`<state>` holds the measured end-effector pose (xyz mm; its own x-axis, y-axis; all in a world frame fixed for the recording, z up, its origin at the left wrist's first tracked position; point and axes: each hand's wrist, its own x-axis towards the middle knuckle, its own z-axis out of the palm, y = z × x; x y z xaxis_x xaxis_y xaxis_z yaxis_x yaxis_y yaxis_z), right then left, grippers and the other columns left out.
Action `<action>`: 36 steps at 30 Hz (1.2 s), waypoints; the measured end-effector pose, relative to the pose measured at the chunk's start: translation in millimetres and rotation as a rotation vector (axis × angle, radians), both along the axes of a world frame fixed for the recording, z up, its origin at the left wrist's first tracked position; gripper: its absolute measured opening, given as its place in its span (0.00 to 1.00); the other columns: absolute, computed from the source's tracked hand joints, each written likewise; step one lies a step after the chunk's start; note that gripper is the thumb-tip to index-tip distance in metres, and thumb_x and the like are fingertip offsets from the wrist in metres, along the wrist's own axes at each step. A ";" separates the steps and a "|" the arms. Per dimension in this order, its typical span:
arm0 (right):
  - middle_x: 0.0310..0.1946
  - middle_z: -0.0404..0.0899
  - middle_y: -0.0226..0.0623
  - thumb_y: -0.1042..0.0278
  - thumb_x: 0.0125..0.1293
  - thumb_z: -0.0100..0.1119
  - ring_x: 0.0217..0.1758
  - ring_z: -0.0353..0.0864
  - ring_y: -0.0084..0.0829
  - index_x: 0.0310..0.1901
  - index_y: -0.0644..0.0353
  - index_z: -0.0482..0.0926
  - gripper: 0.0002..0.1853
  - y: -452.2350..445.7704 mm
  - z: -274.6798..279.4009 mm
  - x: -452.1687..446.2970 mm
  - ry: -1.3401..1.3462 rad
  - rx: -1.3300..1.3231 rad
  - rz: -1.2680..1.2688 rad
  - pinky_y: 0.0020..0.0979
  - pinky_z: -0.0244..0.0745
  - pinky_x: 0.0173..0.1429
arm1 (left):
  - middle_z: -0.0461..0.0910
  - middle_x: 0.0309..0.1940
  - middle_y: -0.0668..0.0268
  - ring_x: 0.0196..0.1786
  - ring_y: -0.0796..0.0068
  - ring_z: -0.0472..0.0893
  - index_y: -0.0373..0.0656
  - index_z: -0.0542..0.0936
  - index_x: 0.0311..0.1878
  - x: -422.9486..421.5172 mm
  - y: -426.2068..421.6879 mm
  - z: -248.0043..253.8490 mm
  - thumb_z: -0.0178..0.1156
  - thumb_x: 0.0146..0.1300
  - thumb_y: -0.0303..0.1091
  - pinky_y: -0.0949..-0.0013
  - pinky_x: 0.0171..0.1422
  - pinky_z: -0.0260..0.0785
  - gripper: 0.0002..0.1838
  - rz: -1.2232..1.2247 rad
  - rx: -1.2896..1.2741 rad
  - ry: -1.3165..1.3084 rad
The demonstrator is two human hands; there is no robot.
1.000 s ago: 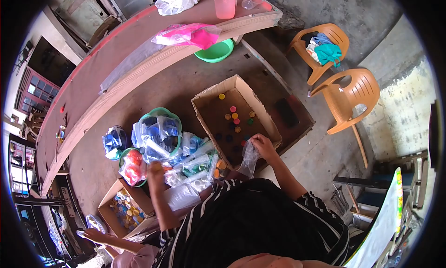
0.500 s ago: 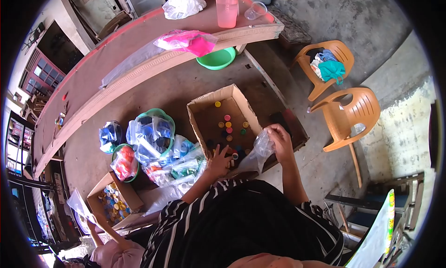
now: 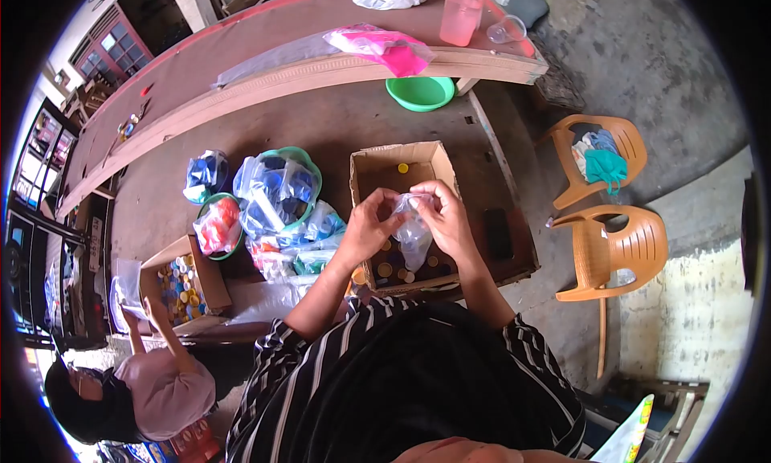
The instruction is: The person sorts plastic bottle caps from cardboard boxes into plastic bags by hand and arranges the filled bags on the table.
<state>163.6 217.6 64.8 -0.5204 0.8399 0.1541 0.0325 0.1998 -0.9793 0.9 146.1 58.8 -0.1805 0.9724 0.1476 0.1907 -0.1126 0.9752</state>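
Single head-worn camera, wide round view with dark corners. Faces forward and steeply down over wearer's chest [image 3: 409, 367]; left hand [image 3: 369, 228], right hand [image 3: 446, 222] at close range mid-frame, chairs [image 3: 590, 258] farther off.

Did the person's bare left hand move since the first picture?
Yes, rightward: the bare left hand was left of the open brown cardboard box; now it's over the box's left side.

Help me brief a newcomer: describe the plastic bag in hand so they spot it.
Find the larger cardboard box. Above it, the left hand and right hand grip a clear plastic bag by its top. Unlike the bulging bags piled left of the box, it is held up.
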 end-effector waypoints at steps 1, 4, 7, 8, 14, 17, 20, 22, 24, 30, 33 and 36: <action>0.39 0.78 0.27 0.78 0.70 0.56 0.33 0.71 0.11 0.49 0.62 0.76 0.08 3.2 -3.6 -0.8 -0.006 0.040 -0.016 0.17 0.68 0.32 | 0.80 0.31 0.65 0.33 0.80 0.78 0.35 0.75 0.46 -4.9 -1.7 1.9 0.67 0.59 0.28 0.72 0.40 0.72 0.14 0.033 0.017 0.048; 0.35 0.75 0.27 0.83 0.64 0.58 0.30 0.69 0.14 0.49 0.63 0.76 0.12 2.2 -5.3 -2.5 -0.050 0.229 -0.071 0.19 0.68 0.34 | 0.76 0.28 0.62 0.29 0.74 0.77 0.36 0.73 0.39 -11.3 -6.0 5.7 0.60 0.55 0.19 0.69 0.36 0.70 0.09 0.170 0.052 0.167; 0.33 0.70 0.28 0.85 0.59 0.60 0.31 0.68 0.16 0.50 0.61 0.77 0.17 -2.4 -3.3 -2.7 -0.095 0.281 -0.061 0.21 0.68 0.37 | 0.76 0.33 0.59 0.33 0.70 0.79 0.36 0.72 0.40 -13.1 -8.1 -2.9 0.59 0.54 0.18 0.68 0.36 0.70 0.11 0.253 0.018 0.108; 0.33 0.70 0.28 0.84 0.59 0.60 0.31 0.68 0.16 0.50 0.60 0.77 0.17 -3.6 -1.5 -1.5 -0.107 0.310 -0.041 0.21 0.68 0.37 | 0.76 0.37 0.56 0.37 0.65 0.80 0.36 0.73 0.36 -10.8 -7.9 -6.3 0.57 0.50 0.15 0.67 0.39 0.71 0.10 0.273 0.070 0.099; 0.37 0.73 0.30 0.77 0.65 0.59 0.36 0.73 0.21 0.53 0.58 0.76 0.15 -4.9 -21.7 5.6 -0.110 0.197 -0.006 0.25 0.72 0.41 | 0.82 0.43 0.58 0.42 0.58 0.83 0.37 0.81 0.27 -0.5 -17.4 -8.4 0.53 0.49 0.11 0.63 0.46 0.75 0.11 0.240 0.249 0.447; 0.42 0.77 0.30 0.64 0.73 0.57 0.41 0.77 0.21 0.54 0.58 0.73 0.13 9.5 -52.6 13.0 0.006 -0.208 0.089 0.27 0.75 0.44 | 0.84 0.43 0.59 0.43 0.59 0.84 0.39 0.85 0.36 -9.5 -18.6 -19.0 0.55 0.54 0.12 0.63 0.45 0.76 0.13 0.306 0.232 0.499; 0.43 0.79 0.35 0.64 0.71 0.59 0.40 0.79 0.26 0.47 0.60 0.76 0.10 19.7 -135.6 23.7 -0.149 -0.120 0.119 0.30 0.76 0.46 | 0.84 0.43 0.58 0.36 0.60 0.84 0.38 0.84 0.41 -14.8 -23.7 -18.1 0.60 0.57 0.18 0.65 0.40 0.76 0.10 0.340 0.242 0.440; 0.42 0.79 0.41 0.67 0.64 0.63 0.42 0.80 0.34 0.41 0.61 0.79 0.08 18.0 -177.8 30.9 -0.499 0.144 0.248 0.33 0.76 0.49 | 0.83 0.45 0.59 0.31 0.66 0.81 0.38 0.84 0.43 -14.9 -30.6 -13.6 0.62 0.56 0.19 0.68 0.37 0.73 0.11 0.358 0.113 0.417; 0.41 0.76 0.45 0.74 0.57 0.65 0.46 0.79 0.45 0.42 0.60 0.80 0.10 -4.2 -195.7 35.8 -0.603 0.225 0.258 0.39 0.75 0.53 | 0.82 0.47 0.59 0.27 0.71 0.78 0.37 0.83 0.45 -16.3 -35.4 -14.6 0.63 0.55 0.20 0.70 0.34 0.71 0.13 0.369 0.050 0.404; 0.43 0.75 0.49 0.75 0.58 0.60 0.48 0.78 0.51 0.42 0.58 0.79 0.09 -12.7 -238.3 43.0 -0.831 0.397 0.325 0.45 0.75 0.53 | 0.82 0.49 0.59 0.22 0.76 0.73 0.37 0.83 0.48 -17.9 -48.9 -28.6 0.62 0.52 0.19 0.71 0.31 0.69 0.17 0.396 0.040 0.351; 0.40 0.76 0.48 0.75 0.59 0.59 0.47 0.78 0.51 0.40 0.58 0.79 0.07 -4.1 -222.6 39.6 -0.752 0.258 0.215 0.44 0.75 0.52 | 0.81 0.50 0.57 0.23 0.77 0.74 0.37 0.82 0.49 -15.7 -57.3 -28.5 0.61 0.51 0.19 0.71 0.33 0.70 0.19 0.405 -0.005 0.323; 0.37 0.77 0.46 0.74 0.60 0.57 0.45 0.79 0.49 0.39 0.59 0.79 0.06 3.3 -216.6 42.3 -0.700 0.243 0.180 0.43 0.75 0.50 | 0.80 0.53 0.54 0.26 0.77 0.76 0.38 0.83 0.50 -16.1 -68.1 -28.2 0.59 0.51 0.19 0.72 0.36 0.72 0.20 0.417 -0.050 0.275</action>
<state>205.9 220.9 -151.9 -0.6902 0.7177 -0.0924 0.5761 0.4677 -0.6703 -15.2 78.1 30.5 -0.5162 0.8329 0.1994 0.4602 0.0734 0.8848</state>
